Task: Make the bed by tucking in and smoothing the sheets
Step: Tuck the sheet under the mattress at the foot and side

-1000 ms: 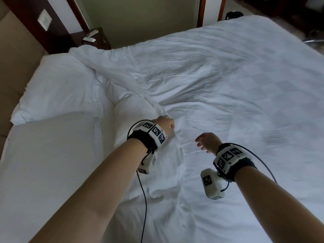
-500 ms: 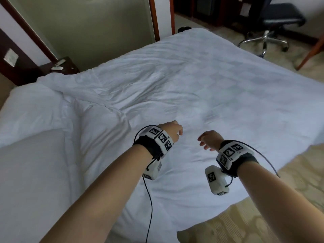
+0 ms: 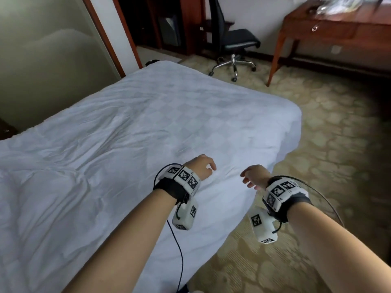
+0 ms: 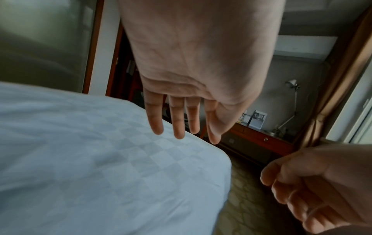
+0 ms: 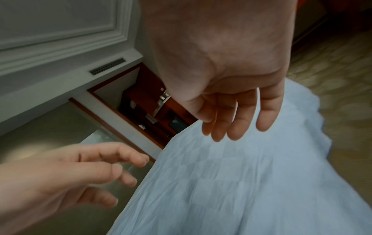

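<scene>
A white checked sheet covers the bed, wrinkled on the left and smoother toward the foot corner. My left hand hovers just above the sheet near the bed's right edge, fingers loose and holding nothing. My right hand hangs beside it over that edge, fingers relaxed and empty. The left wrist view shows the left hand with straight fingers above the sheet. In the right wrist view the right hand droops loosely over the sheet.
Patterned carpet runs along the bed's right side and foot. A black office chair and a wooden desk stand beyond the foot. A glass panel with a wooden frame borders the far side.
My view has swung right from the pillow end toward the foot of the bed. The left hand has let go of the sheet fold; both hands now float empty near the bed edge.
</scene>
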{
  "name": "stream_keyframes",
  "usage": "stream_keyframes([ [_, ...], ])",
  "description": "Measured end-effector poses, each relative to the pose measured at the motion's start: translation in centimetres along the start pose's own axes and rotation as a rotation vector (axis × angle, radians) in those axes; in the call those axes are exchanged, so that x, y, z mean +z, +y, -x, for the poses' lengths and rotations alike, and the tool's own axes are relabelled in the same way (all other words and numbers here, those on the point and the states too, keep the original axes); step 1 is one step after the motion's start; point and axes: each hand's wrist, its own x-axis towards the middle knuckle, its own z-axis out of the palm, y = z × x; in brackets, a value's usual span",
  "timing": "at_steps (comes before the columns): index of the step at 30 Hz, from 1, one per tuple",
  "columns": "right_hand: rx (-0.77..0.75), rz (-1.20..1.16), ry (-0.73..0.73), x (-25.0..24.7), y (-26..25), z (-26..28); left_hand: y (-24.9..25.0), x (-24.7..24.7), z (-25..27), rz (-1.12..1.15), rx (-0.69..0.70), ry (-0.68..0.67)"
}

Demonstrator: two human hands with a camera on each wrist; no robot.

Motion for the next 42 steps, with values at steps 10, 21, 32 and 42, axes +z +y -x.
stream_keyframes([
  [10, 0.234, -0.577, 0.199, -7.2, 6.2, -1.4, 3.6, 5.2, -4.3, 1.336, -0.505, -0.132],
  [21, 0.417, -0.775, 0.335, -11.9, 6.9, -9.6, 4.4, 4.4, -16.4, 1.442, -0.658, -0.151],
  [32, 0.492, -0.942, 0.381, -15.4, 5.4, -16.4, 6.7, 0.1, -26.6, 1.389, -0.645, -0.158],
  [42, 0.530, -1.013, 0.400, -21.5, 8.0, -20.0, 13.4, 0.7, -33.8, 1.392, -0.623, -0.195],
])
